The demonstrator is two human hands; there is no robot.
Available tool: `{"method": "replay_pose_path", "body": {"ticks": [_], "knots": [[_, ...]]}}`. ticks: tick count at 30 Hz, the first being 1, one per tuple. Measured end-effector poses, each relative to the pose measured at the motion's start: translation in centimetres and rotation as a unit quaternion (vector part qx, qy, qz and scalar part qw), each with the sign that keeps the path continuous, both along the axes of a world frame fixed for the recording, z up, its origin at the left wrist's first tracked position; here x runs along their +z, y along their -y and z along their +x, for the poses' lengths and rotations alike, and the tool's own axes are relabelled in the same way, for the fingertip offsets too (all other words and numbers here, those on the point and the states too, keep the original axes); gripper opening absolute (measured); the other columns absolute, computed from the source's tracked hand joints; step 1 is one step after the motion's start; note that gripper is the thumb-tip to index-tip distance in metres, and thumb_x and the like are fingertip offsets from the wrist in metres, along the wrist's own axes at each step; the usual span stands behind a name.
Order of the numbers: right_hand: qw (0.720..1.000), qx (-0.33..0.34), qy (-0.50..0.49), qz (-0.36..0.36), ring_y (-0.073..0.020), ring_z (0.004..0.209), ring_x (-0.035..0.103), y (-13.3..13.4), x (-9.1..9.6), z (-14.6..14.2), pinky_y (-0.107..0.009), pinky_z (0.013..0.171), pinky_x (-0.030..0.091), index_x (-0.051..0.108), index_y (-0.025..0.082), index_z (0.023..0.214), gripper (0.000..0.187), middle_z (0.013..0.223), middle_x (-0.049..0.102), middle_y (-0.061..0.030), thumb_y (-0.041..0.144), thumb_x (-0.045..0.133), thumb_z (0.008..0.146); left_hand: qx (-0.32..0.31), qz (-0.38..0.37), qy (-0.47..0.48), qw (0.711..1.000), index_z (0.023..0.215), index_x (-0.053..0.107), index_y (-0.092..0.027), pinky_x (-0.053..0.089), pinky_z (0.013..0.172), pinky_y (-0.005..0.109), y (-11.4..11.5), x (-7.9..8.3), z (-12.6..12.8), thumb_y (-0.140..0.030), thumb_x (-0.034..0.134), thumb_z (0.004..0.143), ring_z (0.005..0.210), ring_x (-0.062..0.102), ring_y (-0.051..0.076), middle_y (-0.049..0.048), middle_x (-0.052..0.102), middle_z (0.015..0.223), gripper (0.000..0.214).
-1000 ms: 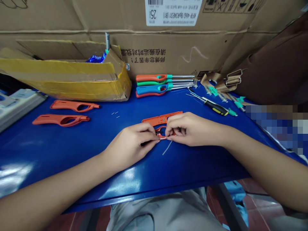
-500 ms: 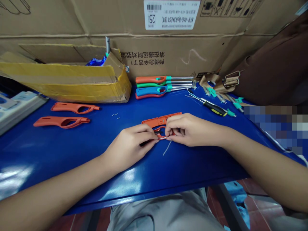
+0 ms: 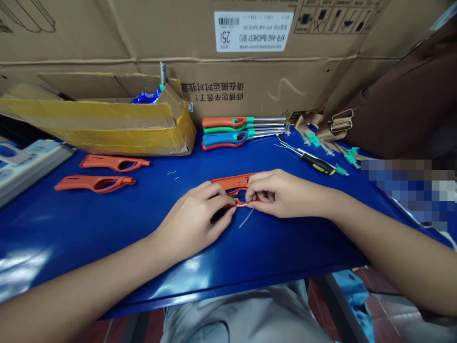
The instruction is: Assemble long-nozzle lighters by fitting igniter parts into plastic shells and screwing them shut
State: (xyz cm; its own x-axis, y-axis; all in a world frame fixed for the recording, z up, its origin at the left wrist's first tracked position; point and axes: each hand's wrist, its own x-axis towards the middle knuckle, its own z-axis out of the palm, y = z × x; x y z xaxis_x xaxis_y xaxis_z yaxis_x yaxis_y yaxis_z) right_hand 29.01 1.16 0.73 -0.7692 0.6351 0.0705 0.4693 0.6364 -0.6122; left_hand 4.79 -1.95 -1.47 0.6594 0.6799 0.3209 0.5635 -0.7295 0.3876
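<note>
My left hand (image 3: 200,212) is closed around the left part of an orange lighter half-shell (image 3: 242,195), with thumb and fingers at its lower edge. My right hand (image 3: 271,193) pinches at the right part of that same half-shell; its fingertips meet near a thin pale wire or tube. A loose end of a clear thin tube (image 3: 246,219) sticks out below the right fingers. Dark small parts show inside the shell between the hands. Just behind lies the matching orange half-shell (image 3: 228,182), its inner side up, partly covered by the right hand.
Two orange shells (image 3: 96,183) lie at left, near several small metal pins (image 3: 173,174). Assembled lighters (image 3: 228,128) are stacked at the back. A screwdriver (image 3: 316,163) and metal tubes with green tips (image 3: 314,139) lie at right. A yellow-taped carton (image 3: 143,133) stands back left on the blue table (image 3: 171,281).
My left hand has spread a little, its knuckles shifting left and up along the half-shell. The right hand keeps its pinch. The whole view has tilted slightly, so the background sits lower.
</note>
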Motion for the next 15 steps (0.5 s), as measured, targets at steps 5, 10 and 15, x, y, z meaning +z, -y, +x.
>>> {"method": "replay_pose_path", "body": {"ticks": [5,10,15], "knots": [[0.993,-0.073,-0.035,0.089,-0.0108,0.063,0.054,-0.9,0.6,0.8,-0.024,0.06,0.041,0.071,0.016,0.084,0.013,0.08,0.065,-0.0029,0.02,0.06,0.09,0.012,0.031,0.045,0.998,0.1,0.072,-0.018,0.05,0.081,0.036,-0.5,0.4,-0.4,-0.02,0.059,0.097,0.088,0.059,0.021,0.0063,0.069,0.097,0.014],[0.926,-0.296,0.058,0.226,-0.0169,0.067,0.057,-2.6,2.2,3.5,-0.029,0.066,0.04,0.068,0.018,0.089,0.011,0.078,0.068,-0.005,0.02,0.057,0.087,0.032,0.036,0.055,0.997,0.1,0.071,-0.018,0.05,0.084,0.037,-1.2,0.4,-0.7,-0.021,0.059,0.097,0.091,0.06,0.021,0.0057,0.071,0.101,0.013],[0.838,-0.467,0.219,0.176,-0.0257,0.08,0.064,-4.1,3.8,7.5,-0.032,0.064,0.041,0.061,0.021,0.123,0.041,0.097,0.073,-0.0096,0.017,0.054,0.083,0.007,0.032,0.03,0.999,0.112,0.069,-0.018,0.051,0.088,0.04,-1.5,0.0,-0.7,-0.024,0.058,0.098,0.097,0.062,0.024,0.0075,0.073,0.109,0.019]]}}
